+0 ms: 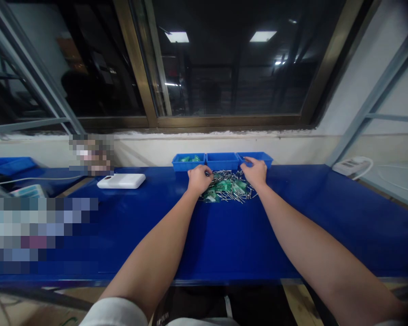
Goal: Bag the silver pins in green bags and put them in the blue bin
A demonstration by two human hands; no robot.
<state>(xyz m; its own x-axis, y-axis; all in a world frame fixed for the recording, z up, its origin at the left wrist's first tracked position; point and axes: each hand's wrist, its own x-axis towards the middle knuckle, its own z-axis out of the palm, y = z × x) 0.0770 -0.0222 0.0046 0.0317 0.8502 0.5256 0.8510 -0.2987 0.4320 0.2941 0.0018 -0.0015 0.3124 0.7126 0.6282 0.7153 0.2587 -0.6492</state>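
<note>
A pile of loose metal screws (pixel 236 197) lies on the blue table, mixed with small green plastic packets (pixel 223 186). At the pile's left edge is my left hand (pixel 199 180), its fingers curled around a small dark-ended piece that looks like a screw. My right hand (pixel 256 173) reaches over the front of the right blue bin (pixel 264 158). Its thumb and forefinger pinch something small and thin, too small to make out. Green packets lie in the left blue bin (pixel 177 165); the middle blue bin (pixel 222 161) stands between the two.
A white power bank (pixel 121 181) lies on the table (pixel 231 244), left of the pile. A white power strip (pixel 350 166) with a cable is at the right. Another blue tray (pixel 10 165) stands far left. Metal frame posts and a window border the back.
</note>
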